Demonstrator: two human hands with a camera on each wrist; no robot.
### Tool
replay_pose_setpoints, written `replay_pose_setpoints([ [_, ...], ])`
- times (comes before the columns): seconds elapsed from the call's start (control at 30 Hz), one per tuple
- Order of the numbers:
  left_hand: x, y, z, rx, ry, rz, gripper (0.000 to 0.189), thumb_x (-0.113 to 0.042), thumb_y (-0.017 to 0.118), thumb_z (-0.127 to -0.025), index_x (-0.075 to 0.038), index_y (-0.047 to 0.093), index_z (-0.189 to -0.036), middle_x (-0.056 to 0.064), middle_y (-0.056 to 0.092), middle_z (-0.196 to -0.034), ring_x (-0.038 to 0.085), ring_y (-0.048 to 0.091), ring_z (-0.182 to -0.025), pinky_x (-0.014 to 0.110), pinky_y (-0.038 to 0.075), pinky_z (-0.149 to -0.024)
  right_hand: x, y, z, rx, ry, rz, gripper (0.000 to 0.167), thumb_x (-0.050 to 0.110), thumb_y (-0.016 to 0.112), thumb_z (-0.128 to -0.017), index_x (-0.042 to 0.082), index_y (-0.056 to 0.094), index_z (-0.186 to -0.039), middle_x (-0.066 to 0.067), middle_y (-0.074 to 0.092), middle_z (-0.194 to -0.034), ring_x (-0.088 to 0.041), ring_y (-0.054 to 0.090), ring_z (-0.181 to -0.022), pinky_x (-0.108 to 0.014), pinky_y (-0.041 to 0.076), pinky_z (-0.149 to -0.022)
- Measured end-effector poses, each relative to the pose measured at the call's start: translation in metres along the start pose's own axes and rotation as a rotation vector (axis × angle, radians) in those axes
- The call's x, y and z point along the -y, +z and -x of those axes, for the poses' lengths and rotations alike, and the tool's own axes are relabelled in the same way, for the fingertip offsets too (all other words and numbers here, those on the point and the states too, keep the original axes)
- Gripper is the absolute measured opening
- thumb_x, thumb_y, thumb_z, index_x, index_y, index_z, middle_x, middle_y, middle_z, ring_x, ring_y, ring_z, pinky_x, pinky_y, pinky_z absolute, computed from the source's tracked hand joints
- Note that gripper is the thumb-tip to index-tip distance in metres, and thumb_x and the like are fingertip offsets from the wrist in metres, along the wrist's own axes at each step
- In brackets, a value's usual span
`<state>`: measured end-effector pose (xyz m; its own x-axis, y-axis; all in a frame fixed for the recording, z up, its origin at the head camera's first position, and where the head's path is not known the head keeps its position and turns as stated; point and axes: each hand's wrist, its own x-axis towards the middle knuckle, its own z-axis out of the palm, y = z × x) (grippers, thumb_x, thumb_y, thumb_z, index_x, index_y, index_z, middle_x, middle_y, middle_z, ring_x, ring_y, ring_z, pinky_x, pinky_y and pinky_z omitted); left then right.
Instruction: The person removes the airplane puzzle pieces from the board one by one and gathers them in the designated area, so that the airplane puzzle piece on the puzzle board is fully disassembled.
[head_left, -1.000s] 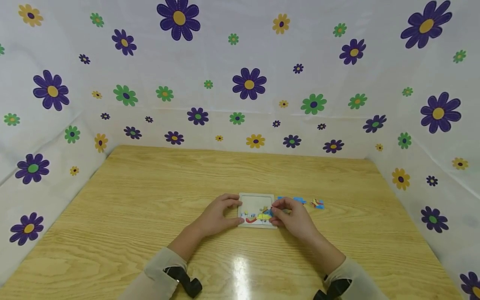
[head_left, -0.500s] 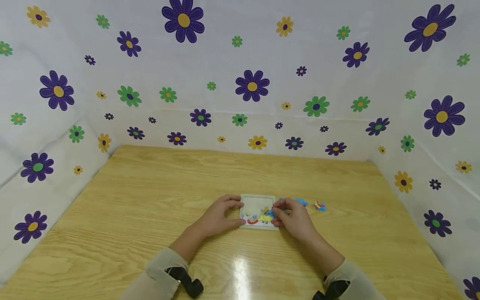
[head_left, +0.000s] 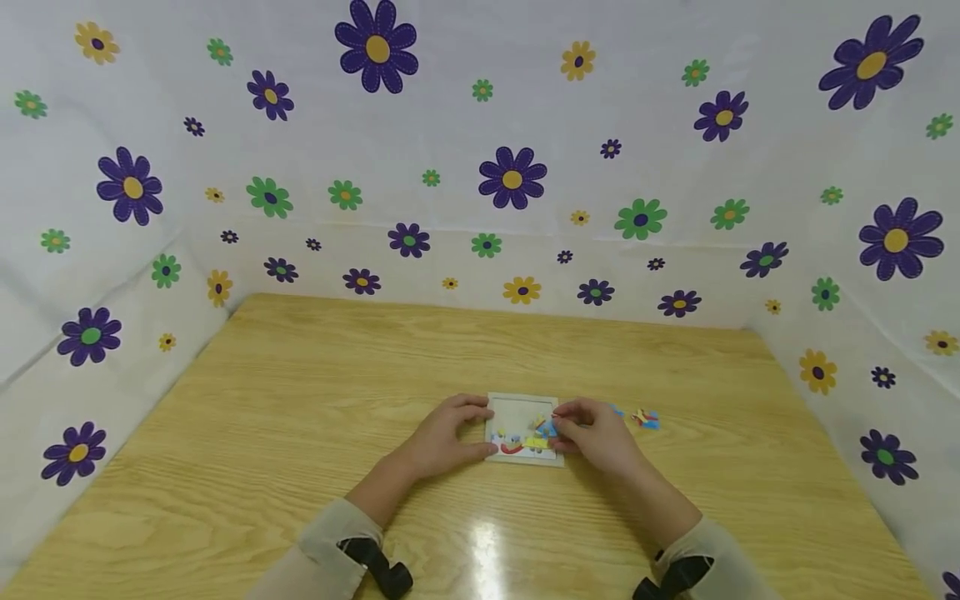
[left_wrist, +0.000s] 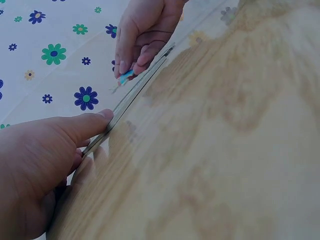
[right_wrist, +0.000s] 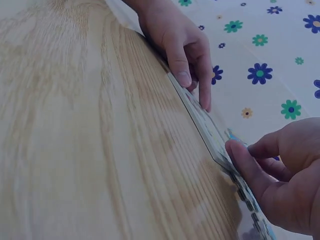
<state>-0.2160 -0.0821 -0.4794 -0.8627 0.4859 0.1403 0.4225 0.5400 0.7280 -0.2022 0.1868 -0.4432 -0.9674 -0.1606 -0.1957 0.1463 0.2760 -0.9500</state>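
Observation:
A shallow square puzzle frame (head_left: pixel 525 397) lies on the table, with colourful pieces (head_left: pixel 512 447) along its near side and bare board behind them. My left hand (head_left: pixel 447 437) holds the frame's left side, thumb near the front corner and fingers farther back. In the left wrist view that thumb (left_wrist: pixel 92 125) presses on the rim. Over the frame's right side, my right hand (head_left: pixel 600 435) pinches a small blue jigsaw piece (head_left: pixel 547 427) between thumb and fingers. The piece (left_wrist: pixel 126 77) appears tilted and partly hidden by the fingertips.
A blue, yellow and red loose piece (head_left: pixel 646 418) lies right of the frame, with another blue piece (head_left: pixel 617 410) mostly behind my right hand. Flower-printed white cloth (head_left: pixel 420 150) walls the wooden table (head_left: pixel 337 367) at the back and sides.
My right hand has shifted slightly and now hides more of the loose blue pieces; the piece it pinches has turned a little. My left hand keeps its place. The head view has drifted slightly.

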Motion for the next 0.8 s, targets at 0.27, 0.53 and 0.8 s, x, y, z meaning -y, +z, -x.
replay_pose_setpoints([
  [0.27, 0.0, 0.006, 0.005, 0.015, -0.037, 0.011, 0.051, -0.036, 0.078, -0.087, -0.012, 0.066, -0.13, 0.003, 0.052, -0.146, 0.027, 0.048, -0.135, 0.047, 0.041, -0.113, -0.009, -0.018, 0.014, -0.026, 0.043, -0.031, 0.027, 0.002, 0.062, -0.097, -0.012, 0.059, -0.12, -0.015, 0.068, -0.101, -0.016, 0.072, -0.084, -0.027, 0.061, -0.074],
  [0.53, 0.0, 0.005, 0.003, 0.004, -0.012, -0.018, 0.05, -0.036, 0.078, -0.087, -0.013, 0.066, -0.13, 0.002, 0.052, -0.146, 0.025, 0.049, -0.135, 0.046, 0.042, -0.112, -0.008, -0.037, 0.021, -0.049, 0.039, 0.0, 0.034, 0.005, 0.064, -0.096, -0.011, 0.058, -0.126, -0.015, 0.068, -0.105, -0.017, 0.072, -0.086, -0.027, 0.061, -0.078],
  [0.8, 0.003, 0.0, 0.0, 0.004, -0.002, -0.033, 0.051, -0.037, 0.077, -0.087, -0.012, 0.066, -0.13, 0.003, 0.052, -0.146, 0.026, 0.049, -0.135, 0.047, 0.041, -0.112, -0.01, -0.054, 0.024, -0.053, 0.003, 0.034, 0.037, 0.005, 0.064, -0.097, -0.013, 0.055, -0.128, -0.016, 0.069, -0.107, -0.017, 0.073, -0.088, -0.028, 0.061, -0.079],
])
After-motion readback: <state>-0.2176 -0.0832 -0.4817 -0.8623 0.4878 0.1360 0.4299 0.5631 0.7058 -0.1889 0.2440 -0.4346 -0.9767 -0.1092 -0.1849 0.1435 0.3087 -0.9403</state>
